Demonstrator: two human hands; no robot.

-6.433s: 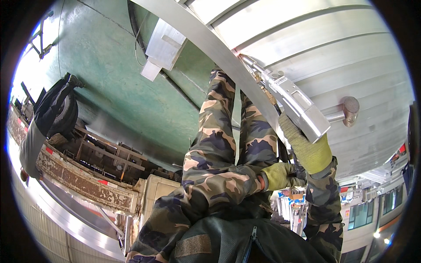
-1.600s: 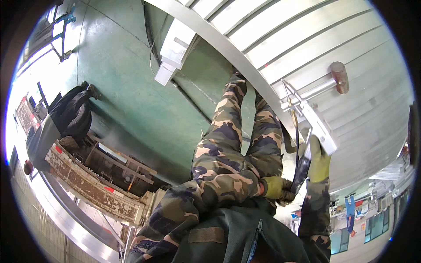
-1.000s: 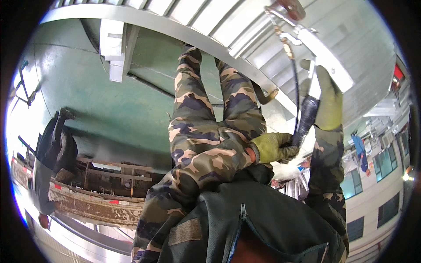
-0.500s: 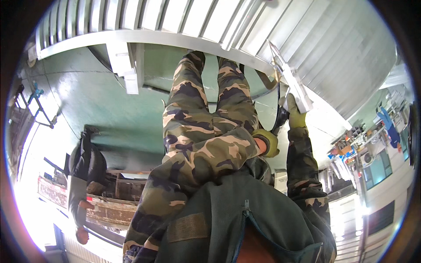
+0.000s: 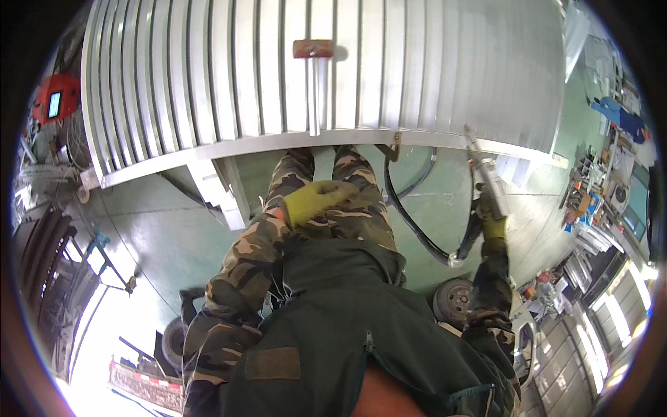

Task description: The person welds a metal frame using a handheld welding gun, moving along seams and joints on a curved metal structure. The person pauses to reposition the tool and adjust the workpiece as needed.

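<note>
1. At the far left, a red machine (image 5: 55,99) with a lit screen is standing beyond the end of the slatted metal panel (image 5: 458,62), which is stretching across the upper part of the view.
2. Below the machine, a thin metal frame (image 5: 104,254) with a blue top is standing on the green floor (image 5: 132,208).
3. Under the panel's front edge, 1 pale, angular metal piece (image 5: 207,182) is slanting down.
4. The left hand (image 5: 314,201), in a yellow-green glove, is hovering over the person's thighs, fingers reaching out to the right; blur is hiding how far they are spread.
5. Above it, a mallet (image 5: 313,48) is lying on the slats, its reddish-brown head away from the person and its pale handle pointing back.
6. A black hose (image 5: 415,221) is curving across the floor area, and a wheel (image 5: 453,300) is showing below.
7. The right hand (image 5: 495,226), also gloved, is wrapping around the silver hand tool (image 5: 495,189); the tip is pointing at the panel's front edge, and I cannot tell whether it is touching.
8. At the far right, a person in blue (image 5: 618,119) is showing near some clutter.
</note>
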